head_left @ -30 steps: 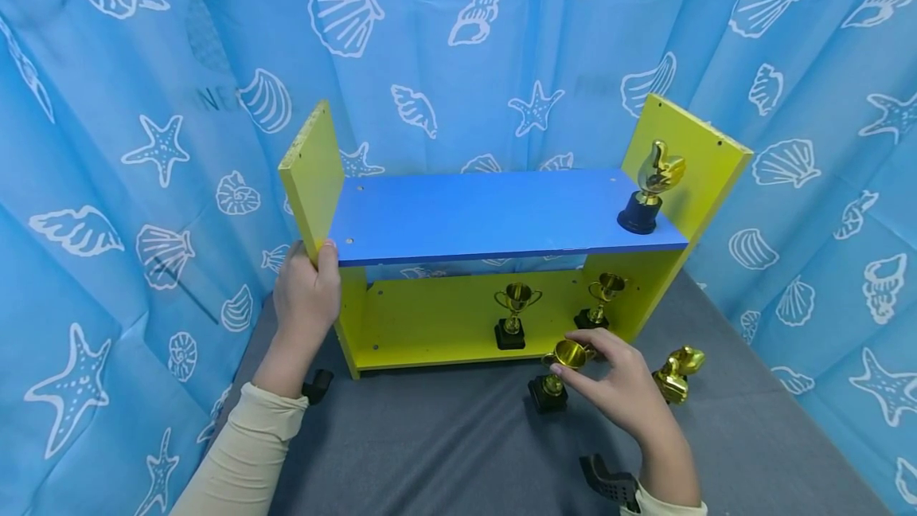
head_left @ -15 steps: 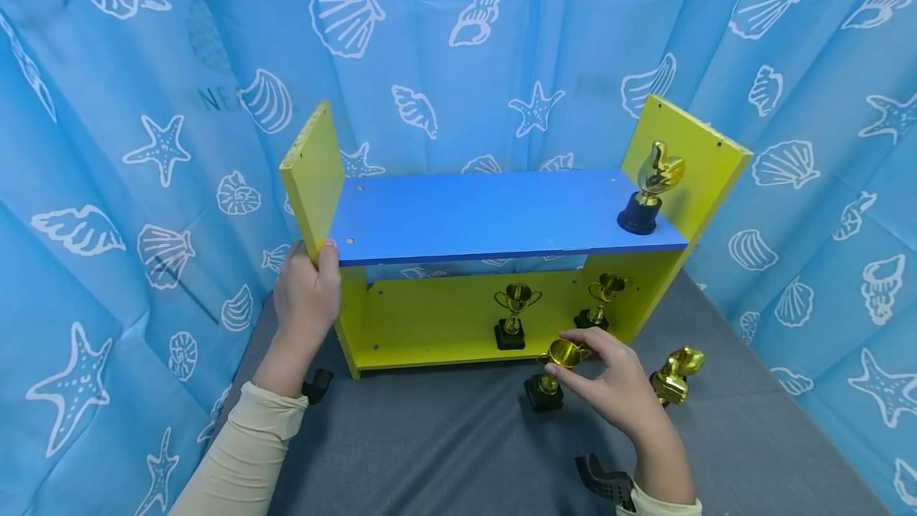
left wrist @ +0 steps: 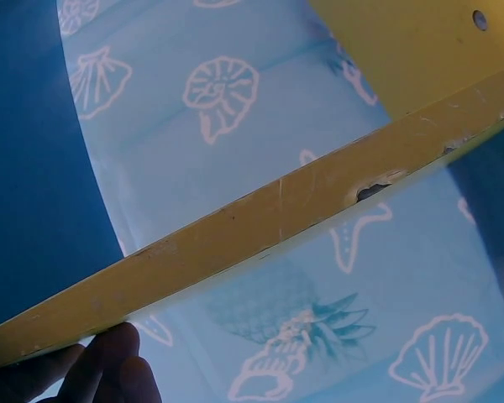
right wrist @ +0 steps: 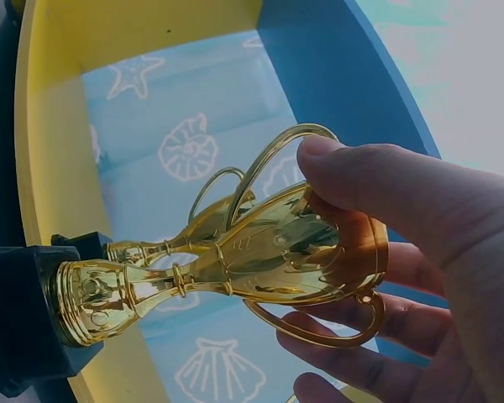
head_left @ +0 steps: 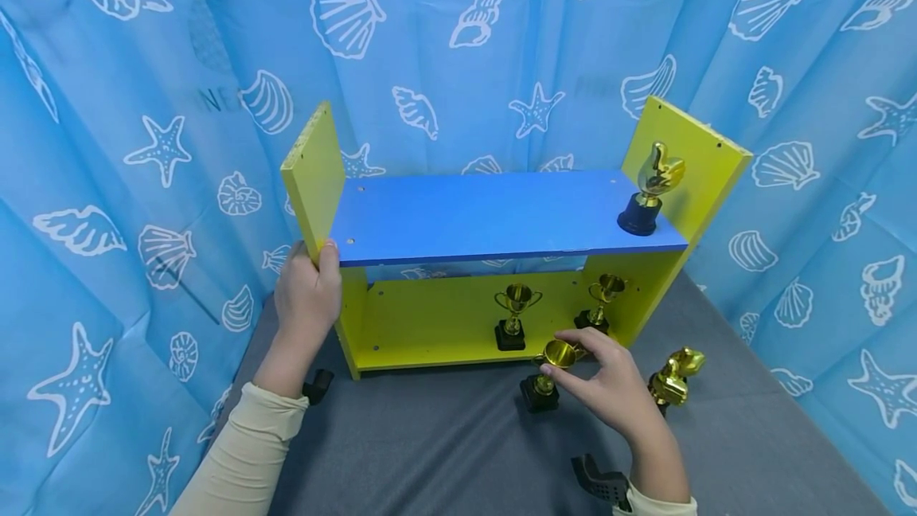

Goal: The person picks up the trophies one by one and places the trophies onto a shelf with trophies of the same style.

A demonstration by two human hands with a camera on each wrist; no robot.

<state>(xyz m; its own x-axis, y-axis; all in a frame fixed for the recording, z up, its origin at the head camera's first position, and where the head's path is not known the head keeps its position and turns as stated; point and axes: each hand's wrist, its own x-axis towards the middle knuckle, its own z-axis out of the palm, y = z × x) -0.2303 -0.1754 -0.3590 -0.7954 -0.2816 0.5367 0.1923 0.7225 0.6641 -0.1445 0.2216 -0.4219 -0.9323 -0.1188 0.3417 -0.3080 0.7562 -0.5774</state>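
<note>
My left hand [head_left: 308, 287] grips the front edge of the yellow side panel on a blue-and-yellow shelf [head_left: 458, 217]; its curled fingers [left wrist: 113, 361] show beneath that panel in the left wrist view. In my right hand [head_left: 609, 377] is a small gold trophy cup [right wrist: 277, 252] with two handles and a black base [head_left: 539, 393]. Thumb and fingers pinch the cup around its bowl and handles, in front of the lower shelf. Just behind it, a matching trophy cup [head_left: 514, 310] stands on the lower board. Another trophy cup [head_left: 600, 301] stands farther right on that board.
On the blue upper board, at its right end, stands a gold thumbs-up trophy [head_left: 648, 185]. A second gold hand-shaped trophy [head_left: 675, 379] is on the grey cloth [head_left: 430, 444], partly behind my right hand. A blue shell-print curtain [head_left: 444, 46] hangs behind the shelf.
My right hand has shifted slightly left with the trophy cup in its grasp. The left hand keeps its grip on the side panel, and the shelf has not moved.
</note>
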